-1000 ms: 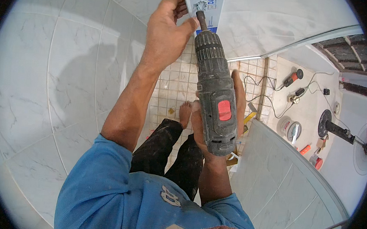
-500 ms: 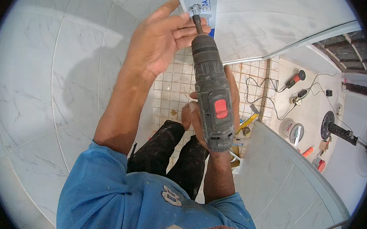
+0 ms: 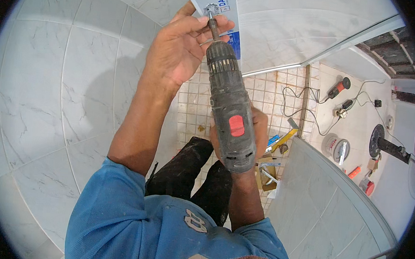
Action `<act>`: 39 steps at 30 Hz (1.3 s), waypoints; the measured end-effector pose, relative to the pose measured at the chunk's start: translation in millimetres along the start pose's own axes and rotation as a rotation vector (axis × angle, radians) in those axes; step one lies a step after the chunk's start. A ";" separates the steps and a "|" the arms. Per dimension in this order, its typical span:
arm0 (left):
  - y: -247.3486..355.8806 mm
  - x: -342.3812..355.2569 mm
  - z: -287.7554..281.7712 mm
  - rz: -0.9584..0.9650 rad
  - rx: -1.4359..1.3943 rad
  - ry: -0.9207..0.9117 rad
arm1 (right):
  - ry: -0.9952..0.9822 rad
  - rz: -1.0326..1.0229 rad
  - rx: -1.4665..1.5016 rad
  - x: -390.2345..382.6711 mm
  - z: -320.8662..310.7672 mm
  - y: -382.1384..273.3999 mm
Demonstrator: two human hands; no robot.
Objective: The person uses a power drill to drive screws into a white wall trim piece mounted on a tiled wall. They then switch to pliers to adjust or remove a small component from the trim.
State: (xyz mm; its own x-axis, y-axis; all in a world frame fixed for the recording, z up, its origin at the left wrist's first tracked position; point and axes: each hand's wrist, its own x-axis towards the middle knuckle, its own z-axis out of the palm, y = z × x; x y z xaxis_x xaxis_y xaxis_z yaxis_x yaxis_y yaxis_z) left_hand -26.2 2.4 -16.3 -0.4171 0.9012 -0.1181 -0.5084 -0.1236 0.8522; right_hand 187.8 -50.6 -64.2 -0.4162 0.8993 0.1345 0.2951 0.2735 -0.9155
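My right hand (image 3: 261, 128) is wrapped round the grip of a dusty black power drill (image 3: 233, 102) with a red patch on top; the drill body hides most of the fingers. Its long bit (image 3: 214, 29) points up at a small rough-edged metal spot on a blue-and-white film-covered strip (image 3: 232, 17). My left hand (image 3: 177, 47) is at the strip's edge, its thumb and fingers closed in around the bit's tip. What they pinch there is too small to make out.
A large pale panel (image 3: 289, 35) stands right of the strip; marbled tiles (image 3: 92, 75) cover the left wall. On the floor lie a yellow tool (image 3: 284, 140) and an open cardboard box (image 3: 267, 173). Beyond the low wall are an angle grinder (image 3: 339, 87), cables and a bucket (image 3: 335, 148).
The drill's front end has swung left along with the strip, and the drill has turned slightly. My left hand stays beside the bit's tip. My foot has dropped out of sight.
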 end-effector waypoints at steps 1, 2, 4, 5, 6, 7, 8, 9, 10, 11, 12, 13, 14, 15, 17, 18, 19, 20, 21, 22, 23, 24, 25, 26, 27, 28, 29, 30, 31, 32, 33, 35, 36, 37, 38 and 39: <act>0.8 -0.1 -1.3 0.001 0.024 -0.017 | 0.001 -0.008 0.027 0.1 -0.2 -1.0; 1.7 -0.4 -2.7 0.002 0.048 -0.034 | 0.003 -0.017 0.054 0.5 -0.4 -1.7; 2.5 -1.2 -2.4 0.001 0.080 -0.045 | 0.109 -0.132 0.221 3.6 5.8 0.0; 3.1 -2.4 -1.0 -0.001 0.088 -0.040 | 0.152 -0.181 0.306 4.8 9.0 2.1; 3.6 -3.1 0.1 -0.004 0.096 -0.034 | 0.183 -0.208 0.399 3.5 15.8 10.7; 4.3 -2.5 -0.8 -0.011 0.090 -0.049 | 0.158 -0.219 0.409 3.1 15.8 13.9; 5.5 -1.0 -2.6 -0.019 0.085 -0.063 | 0.135 -0.229 0.419 2.7 16.0 17.2; 6.5 0.4 -4.4 -0.027 0.080 -0.078 | 0.060 -0.222 0.346 3.5 8.6 20.1; 6.6 1.3 -5.8 -0.027 0.070 -0.085 | 0.028 -0.217 0.309 3.5 5.1 19.9; 6.4 2.0 -7.4 -0.028 0.060 -0.092 | -0.002 -0.212 0.271 3.3 1.8 19.7; 6.0 2.2 -8.1 -0.029 0.050 -0.099 | 0.009 -0.209 0.268 3.2 -0.2 17.7; 5.9 2.0 -7.9 -0.029 0.057 -0.093 | -0.004 -0.165 0.270 2.7 -2.4 15.6; 5.7 1.2 -7.3 -0.028 0.063 -0.088 | -0.016 -0.123 0.272 2.8 -4.3 13.6; 5.5 0.4 -6.8 -0.028 0.069 -0.083 | -0.051 -0.040 0.278 1.9 -6.4 11.8; 5.9 -1.2 -3.8 -0.038 0.066 -0.078 | -0.108 0.057 0.287 2.6 -7.9 11.0; 5.9 -1.3 -2.8 -0.043 0.065 -0.075 | -0.128 0.070 0.289 4.6 -7.5 11.5; 4.9 -0.9 -3.1 -0.038 0.069 -0.070 | -0.148 0.084 0.294 6.0 -7.1 12.1; 3.7 0.3 -3.9 -0.032 0.073 -0.064 | -0.153 0.084 0.284 8.1 -7.9 10.9; 2.8 0.7 -4.2 -0.027 0.077 -0.059 | -0.157 0.084 0.275 10.7 -9.3 8.4; 2.5 0.3 -2.1 -0.020 0.095 -0.038 | -0.157 0.080 0.263 12.8 -9.3 7.1; 2.0 -1.6 1.5 -0.013 0.114 -0.017 | -0.128 0.069 0.247 12.6 -7.4 7.0; 1.1 -2.6 4.3 -0.006 0.133 0.004 | -0.098 0.059 0.231 11.5 -4.7 7.2; -0.5 -3.4 5.8 0.013 0.144 -0.015 | -0.073 0.051 0.217 9.6 -2.6 8.1; -2.3 -4.0 7.1 0.032 0.155 -0.034 | -0.088 0.064 0.285 7.6 -0.9 10.6; -3.1 -4.4 7.3 0.052 0.166 -0.052 | -0.103 0.078 0.353 5.2 1.4 14.1; -3.5 -3.7 6.2 0.050 0.140 -0.068 | -0.117 0.093 0.420 2.4 3.7 17.7; -3.7 -2.0 4.4 0.049 0.114 -0.085 | -0.024 -0.007 0.344 -1.1 8.2 20.3; -4.2 0.0 2.7 0.048 0.088 -0.101 | 0.068 -0.106 0.267 -4.8 14.0 21.8; -4.9 2.4 0.7 0.071 0.098 -0.102 | 0.078 -0.110 0.242 -5.0 14.2 20.1; -6.5 5.2 -1.4 0.095 0.107 -0.103 | 0.090 -0.114 0.219 -4.5 14.8 18.1; -7.8 7.2 -3.4 0.119 0.117 -0.104 | 0.022 -0.023 0.247 -1.6 9.3 13.7; -10.1 10.3 -6.5 0.134 0.114 -0.111 | 0.007 0.004 0.245 5.3 2.6 9.1; -10.4 11.3 -7.1 0.141 0.112 -0.115 | 0.058 -0.058 0.218 9.4 1.7 8.5; -10.4 11.3 -6.1 0.149 0.135 -0.097 | 0.106 -0.118 0.190 11.7 -0.1 8.1; -9.9 11.4 -4.4 0.156 0.157 -0.080 | 0.088 -0.138 0.158 13.0 -2.8 7.7; -9.5 11.3 -3.7 0.163 0.179 -0.064 | 0.070 -0.158 0.127 14.3 -5.6 7.7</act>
State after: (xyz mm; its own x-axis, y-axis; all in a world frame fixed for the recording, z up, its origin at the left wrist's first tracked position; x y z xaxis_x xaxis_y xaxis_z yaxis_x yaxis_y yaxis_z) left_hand -28.9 12.3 -27.6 -0.4312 0.9005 0.0555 -0.2943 -0.1985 0.9349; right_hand 188.9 -33.8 -67.2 -0.3868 0.8713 0.3019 0.1184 0.3717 -0.9208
